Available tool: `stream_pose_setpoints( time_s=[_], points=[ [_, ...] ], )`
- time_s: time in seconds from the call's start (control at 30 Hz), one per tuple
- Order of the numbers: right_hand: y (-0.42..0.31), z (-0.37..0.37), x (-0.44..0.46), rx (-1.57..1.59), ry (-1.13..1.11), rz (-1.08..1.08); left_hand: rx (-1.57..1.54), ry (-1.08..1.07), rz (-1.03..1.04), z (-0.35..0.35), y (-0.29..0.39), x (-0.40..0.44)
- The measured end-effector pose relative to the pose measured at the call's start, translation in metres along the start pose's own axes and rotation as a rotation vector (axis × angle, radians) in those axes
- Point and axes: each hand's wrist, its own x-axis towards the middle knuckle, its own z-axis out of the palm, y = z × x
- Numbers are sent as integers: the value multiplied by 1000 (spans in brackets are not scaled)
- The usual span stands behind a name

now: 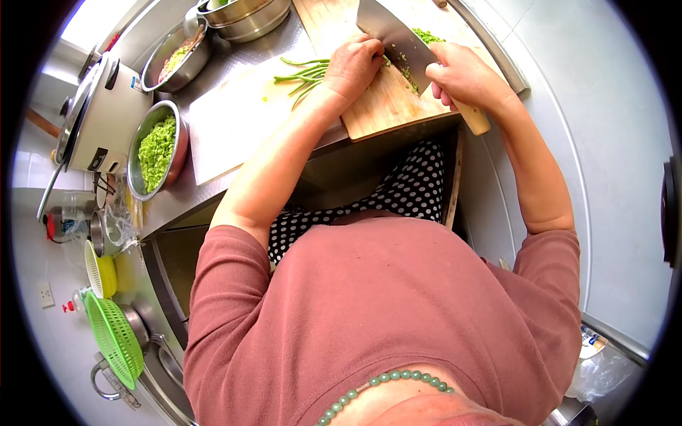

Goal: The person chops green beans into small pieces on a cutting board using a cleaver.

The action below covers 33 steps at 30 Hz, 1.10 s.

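Note:
My left hand (353, 67) is closed over a bundle of long green beans (305, 74), whose loose ends stick out to the left over a white board. In my right hand (462, 74) is a cleaver (399, 39), gripped at its wooden handle. The broad blade stands on the wooden cutting board (373, 121), right beside the fingers of my left hand. Small chopped green bits (406, 77) lie along the blade, and more chopped pieces (428, 35) are behind it. The bean ends under my left fingers are hidden.
A metal bowl (182, 145) of chopped greens stands left of the white board (220, 121). Behind it are a bowl (201, 60) with a pinkish and green mix, stacked metal pots (252, 27) and a rice cooker (121, 106). Green (114, 341) and yellow baskets (104, 273) sit at lower left.

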Motion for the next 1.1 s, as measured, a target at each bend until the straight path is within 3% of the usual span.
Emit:
stream_pose_setpoints(
  time_s=[0.63, 0.87, 1.1],
  points=[
    [-7, 8, 49, -247, -142, -16, 1, -57, -30, 1, -1, 1],
    [-3, 3, 45, -55, -100, 6, -18, -70, -16, -5, -1, 1],
    [0, 2, 31, -54, -107, 12, -27, -43, -9, -7, 4, -1]
  ],
)
